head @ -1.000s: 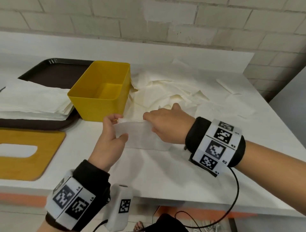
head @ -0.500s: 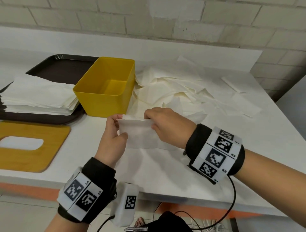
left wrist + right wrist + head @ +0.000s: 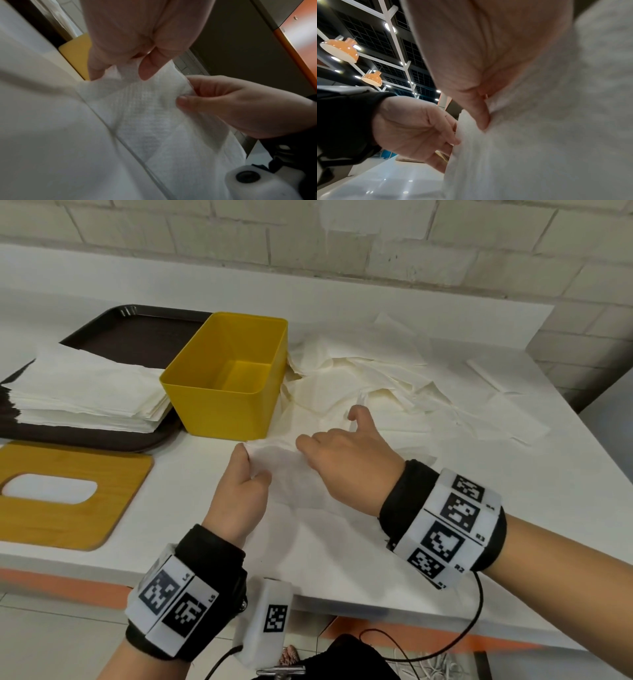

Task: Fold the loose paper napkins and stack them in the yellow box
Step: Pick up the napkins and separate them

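The box [image 3: 226, 378] stands between the tray [image 3: 130, 337] on its left and loose napkins [image 3: 376, 371] on its right.

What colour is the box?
Yellow: the box shows best in the head view.

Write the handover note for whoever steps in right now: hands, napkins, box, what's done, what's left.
Left hand: pinches the left end of one napkin, held above the table.
Right hand: pinches its right end.
Yellow box: on the table just beyond the hands, nothing in it.
Loose napkins: piled right of the box.
Flat stack: on the dark tray, left.
Done: nothing boxed.
Left: finish this fold, box it, then the pile.
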Tool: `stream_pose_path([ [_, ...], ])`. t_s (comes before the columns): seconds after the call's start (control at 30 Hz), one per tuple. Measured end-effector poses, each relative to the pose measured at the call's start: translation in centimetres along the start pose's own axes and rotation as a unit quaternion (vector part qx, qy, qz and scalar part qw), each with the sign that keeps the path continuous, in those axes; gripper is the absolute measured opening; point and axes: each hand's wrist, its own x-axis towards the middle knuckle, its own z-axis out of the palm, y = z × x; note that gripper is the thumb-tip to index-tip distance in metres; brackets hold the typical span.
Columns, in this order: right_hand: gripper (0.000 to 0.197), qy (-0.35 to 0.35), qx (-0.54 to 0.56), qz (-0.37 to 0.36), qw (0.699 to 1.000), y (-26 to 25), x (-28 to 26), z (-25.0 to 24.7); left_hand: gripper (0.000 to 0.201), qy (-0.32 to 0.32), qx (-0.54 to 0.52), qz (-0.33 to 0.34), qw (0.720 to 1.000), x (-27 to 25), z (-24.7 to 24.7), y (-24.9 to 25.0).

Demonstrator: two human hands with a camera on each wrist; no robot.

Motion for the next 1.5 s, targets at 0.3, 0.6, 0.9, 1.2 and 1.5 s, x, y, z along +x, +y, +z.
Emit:
stream_pose_path([
  [0.3, 0.033, -0.007, -0.003, 0.000, 1.000, 0.4, 0.5, 0.4, 0.043, 0.041, -0.005, -0.004, 0.999, 0.6, -1.1, -0.4],
  [0.6, 0.029, 0.012, 0.047, -0.018, 0.999, 0.7, 1.1, 0.3, 0.026, 0.071, -0.004, -0.018, 0.997, 0.8, -1.1, -0.5],
  [0.9, 0.010, -0.031, 0.156, 0.015, 0.987, 1.0, 1.9, 0.3, 0.037, 0.081, 0.006, -0.012, 0.997, 0.3, -0.5, 0.5],
  [1.2, 0.013, 0.020, 0.580, 0.080, 0.810, 2.0, 1.0, 0.4, 0.039, -0.037, -0.074, -0.023, 0.996, -1.6, -0.3, 2.9],
  [1.5, 0.048, 0.127, 0.646, 0.033, 0.752, 4.1, 3.1, -1.9, 0.055, -0.118, -0.023, 0.044, 0.992, -1.0, -1.9, 4.0],
])
